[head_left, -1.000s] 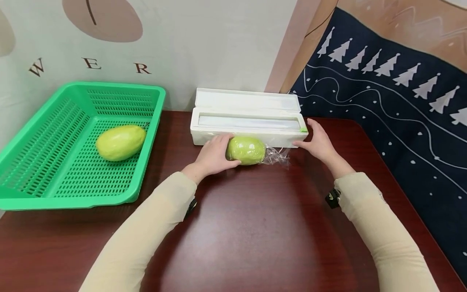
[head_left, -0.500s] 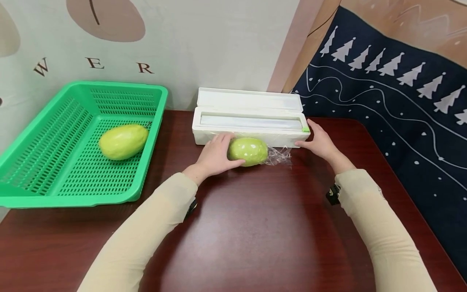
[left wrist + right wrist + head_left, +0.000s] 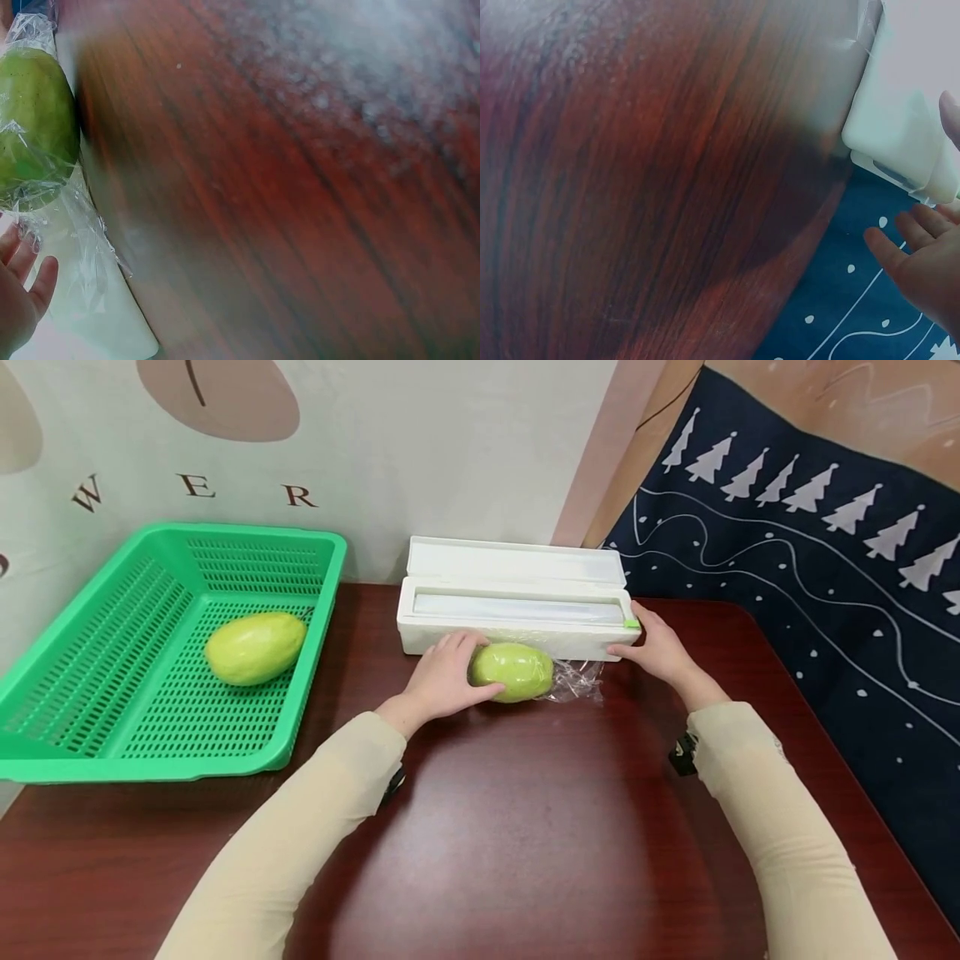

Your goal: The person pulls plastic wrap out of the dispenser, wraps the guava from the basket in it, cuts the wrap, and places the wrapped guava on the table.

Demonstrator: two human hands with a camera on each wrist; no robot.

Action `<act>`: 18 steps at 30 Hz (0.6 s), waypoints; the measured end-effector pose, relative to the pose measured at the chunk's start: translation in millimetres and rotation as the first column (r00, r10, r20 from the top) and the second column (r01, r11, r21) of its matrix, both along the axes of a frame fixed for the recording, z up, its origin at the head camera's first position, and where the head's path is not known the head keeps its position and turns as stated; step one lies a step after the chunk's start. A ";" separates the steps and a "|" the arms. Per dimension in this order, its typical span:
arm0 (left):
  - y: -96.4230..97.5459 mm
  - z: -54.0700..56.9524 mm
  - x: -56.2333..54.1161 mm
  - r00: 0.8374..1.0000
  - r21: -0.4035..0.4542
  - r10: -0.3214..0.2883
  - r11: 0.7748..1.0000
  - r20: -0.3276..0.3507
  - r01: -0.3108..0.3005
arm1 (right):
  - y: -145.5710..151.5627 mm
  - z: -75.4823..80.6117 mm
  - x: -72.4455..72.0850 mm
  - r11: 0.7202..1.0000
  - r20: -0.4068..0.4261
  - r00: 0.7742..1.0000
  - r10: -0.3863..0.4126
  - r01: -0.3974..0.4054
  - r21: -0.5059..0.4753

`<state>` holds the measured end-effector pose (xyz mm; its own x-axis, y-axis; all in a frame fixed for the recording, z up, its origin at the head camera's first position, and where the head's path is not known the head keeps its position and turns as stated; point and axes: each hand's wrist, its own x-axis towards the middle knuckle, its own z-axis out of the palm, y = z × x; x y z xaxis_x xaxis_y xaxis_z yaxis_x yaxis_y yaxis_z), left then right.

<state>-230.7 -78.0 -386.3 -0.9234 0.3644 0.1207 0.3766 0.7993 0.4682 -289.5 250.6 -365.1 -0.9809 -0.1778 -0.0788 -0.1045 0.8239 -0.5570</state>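
In the head view my left hand (image 3: 442,681) holds the left end of an oval green fruit (image 3: 517,672), thumb in front and fingers behind. Clear plastic wrap covers the fruit, with a crumpled tail (image 3: 579,681) to its right. The left wrist view shows the wrapped fruit (image 3: 34,127) and the fingers of that hand (image 3: 22,292). Behind the fruit stands a long white cling film dispenser (image 3: 517,639), lid raised, with a roll inside. My right hand (image 3: 660,652) grips its right end, thumb at the front corner. The right wrist view shows the dispenser's end (image 3: 892,112) beside those fingers (image 3: 892,251).
A green perforated basket (image 3: 300,718) stands on the left with a yellow-green fruit (image 3: 257,649) in it. The dark red-brown table (image 3: 510,843) runs up to a pale printed backdrop (image 3: 480,452). A navy cloth (image 3: 810,602) hangs along the right edge.
The view shifts slightly. The wrapped fruit has turned a little, and its film tail now lies lower and closer to the dispenser. Both hands keep nearly the same places.
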 end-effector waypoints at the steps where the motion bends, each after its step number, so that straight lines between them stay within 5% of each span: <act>1: -0.2 -0.2 -0.3 1.000 0.000 -0.003 1.000 -0.003 0.003 | -0.3 -0.1 -0.1 1.000 -0.002 1.000 0.002 -0.002 -0.002; 18: -0.3 -1.9 3.1 0.998 -0.012 -0.026 1.000 -0.065 0.025 | -1.1 -1.4 -0.8 1.000 -0.037 0.999 -0.005 0.005 0.000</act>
